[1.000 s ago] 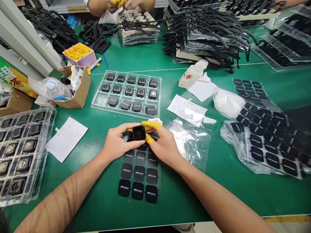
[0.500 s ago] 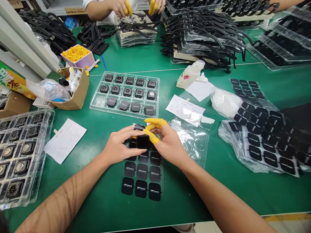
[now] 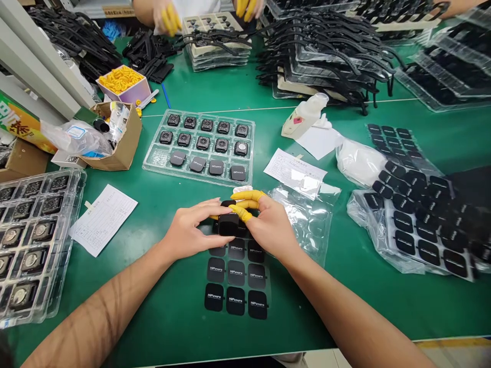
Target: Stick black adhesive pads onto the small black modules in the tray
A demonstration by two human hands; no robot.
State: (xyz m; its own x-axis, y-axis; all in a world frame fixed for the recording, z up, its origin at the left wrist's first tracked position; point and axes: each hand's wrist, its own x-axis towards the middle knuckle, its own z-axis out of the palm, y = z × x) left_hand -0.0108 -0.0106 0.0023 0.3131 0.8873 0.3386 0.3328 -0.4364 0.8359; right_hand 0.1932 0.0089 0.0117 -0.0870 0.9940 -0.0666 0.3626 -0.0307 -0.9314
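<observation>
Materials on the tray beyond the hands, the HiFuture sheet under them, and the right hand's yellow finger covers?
Tray: likely thin moulded plastic, clear and glossy; green shows through, highlights on its edges.
HiFuture sheet: black, fairly matte squares on see-through backing, probably plastic film.
Finger covers: probably latex or similar rubber, smooth; snug fit suggests stretch, exact type unclear.

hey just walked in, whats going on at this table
The person's left hand holds a black smartwatch, and the right hand has yellow-covered fingertips at its upper edge. Under them lies a sheet of black HiFuture-printed squares. Just beyond, a clear tray holds more smartwatches. Across the table, a co-worker's blurred hands are near a stack of trays.
</observation>
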